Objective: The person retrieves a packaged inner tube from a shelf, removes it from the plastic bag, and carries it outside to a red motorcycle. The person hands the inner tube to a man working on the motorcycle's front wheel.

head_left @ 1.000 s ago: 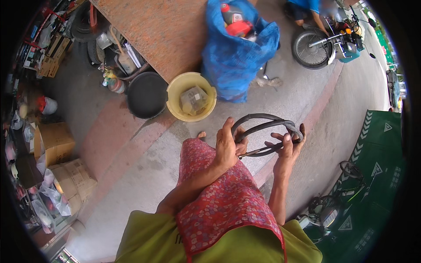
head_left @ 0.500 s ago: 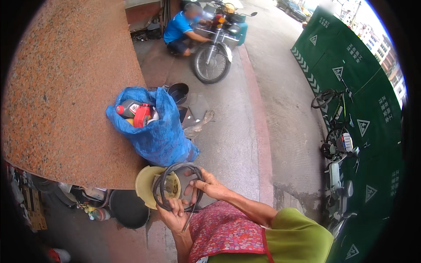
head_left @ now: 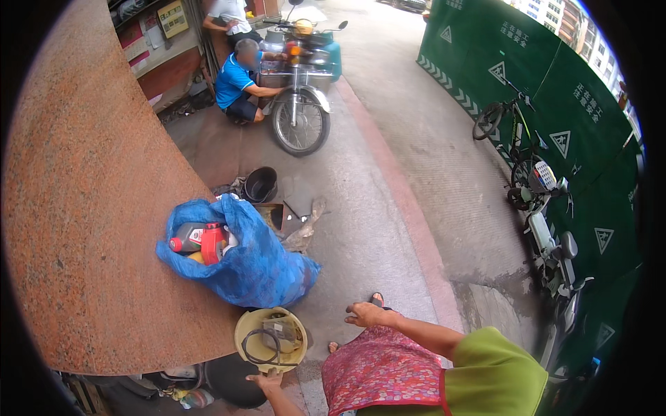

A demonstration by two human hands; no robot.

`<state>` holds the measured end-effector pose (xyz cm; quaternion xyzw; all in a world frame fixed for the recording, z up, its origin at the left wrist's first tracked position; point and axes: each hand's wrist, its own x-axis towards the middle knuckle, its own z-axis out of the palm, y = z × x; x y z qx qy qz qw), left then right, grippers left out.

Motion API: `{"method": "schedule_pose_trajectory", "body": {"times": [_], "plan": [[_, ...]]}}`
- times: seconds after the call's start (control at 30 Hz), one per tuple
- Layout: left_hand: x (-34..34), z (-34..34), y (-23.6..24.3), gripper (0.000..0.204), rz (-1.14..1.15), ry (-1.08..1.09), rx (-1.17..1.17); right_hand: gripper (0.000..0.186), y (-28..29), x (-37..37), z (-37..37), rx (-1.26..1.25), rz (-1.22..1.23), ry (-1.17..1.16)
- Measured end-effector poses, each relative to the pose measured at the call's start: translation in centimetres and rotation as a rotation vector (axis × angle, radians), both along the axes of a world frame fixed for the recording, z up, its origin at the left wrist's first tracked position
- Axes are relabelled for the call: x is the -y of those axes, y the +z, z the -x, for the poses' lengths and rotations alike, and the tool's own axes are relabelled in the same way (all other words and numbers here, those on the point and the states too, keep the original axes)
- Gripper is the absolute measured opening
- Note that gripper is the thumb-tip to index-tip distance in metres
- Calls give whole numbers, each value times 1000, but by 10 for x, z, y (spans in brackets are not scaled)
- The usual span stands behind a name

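Note:
A dark coil of tubing or cable rests in a yellow bucket, over other pieces inside that I cannot name. Beside the bucket's near edge is my left hand, empty, with its fingers spread. My right hand hovers to the right of the bucket; nothing shows in it and its fingers are apart. Just beyond the bucket stands a blue plastic bag holding a grey bottle and a red container.
A speckled stone counter fills the left. Beneath it sits a black basin. Farther off are a black bucket, a crouching person in blue at a motorcycle, and another person behind. Green panels and parked bikes line the right.
Both hands have let go of the coil, which now lies in the yellow bucket. My right hand has moved away to the right. The view has shifted, and a second person shows behind the motorcycle.

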<state>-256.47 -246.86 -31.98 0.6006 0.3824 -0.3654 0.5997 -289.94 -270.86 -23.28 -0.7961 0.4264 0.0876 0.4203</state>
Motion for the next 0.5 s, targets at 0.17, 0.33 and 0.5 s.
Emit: {"method": "schedule_pose_trajectory", "body": {"times": [0.17,0.33,0.5], "plan": [[4,14,-88,65,-388,-594,106,41,-95,17,183,-579,-180,-356],[93,78,-99,48,-21,-586,-295,31,-110,21,326,-842,-527,-765],[250,164,-81,43,-240,-850,-163,33,-94,126,373,-588,-635,-878]]}}
